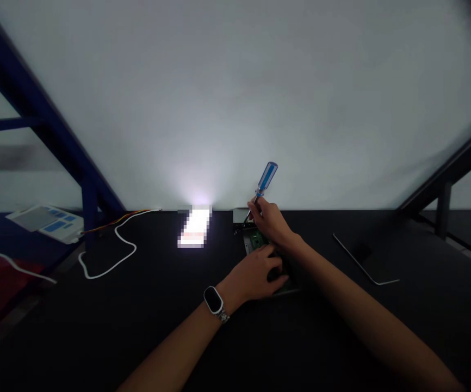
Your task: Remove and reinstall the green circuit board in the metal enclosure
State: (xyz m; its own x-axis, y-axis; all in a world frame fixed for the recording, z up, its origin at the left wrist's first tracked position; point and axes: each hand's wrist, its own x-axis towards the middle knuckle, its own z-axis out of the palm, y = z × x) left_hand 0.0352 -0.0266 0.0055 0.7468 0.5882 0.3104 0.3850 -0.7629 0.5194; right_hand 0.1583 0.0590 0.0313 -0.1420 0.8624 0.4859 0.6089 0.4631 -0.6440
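Observation:
My right hand (270, 220) grips a screwdriver with a blue and clear handle (266, 178), its shaft slanting down to the left onto a flat metal device with a green circuit board (255, 239). My left hand (258, 275), with a watch on its wrist, lies over the near part of that device and presses it down on the black table (146, 305), fingers spread. The screwdriver's tip sits near the board's far left corner.
A white cable (109, 261) loops on the table at the left beside red and yellow wires. A bright blurred patch (194, 226) lies left of the device. A thin bent metal rod (361, 264) rests at the right. Blue frame posts stand at the left.

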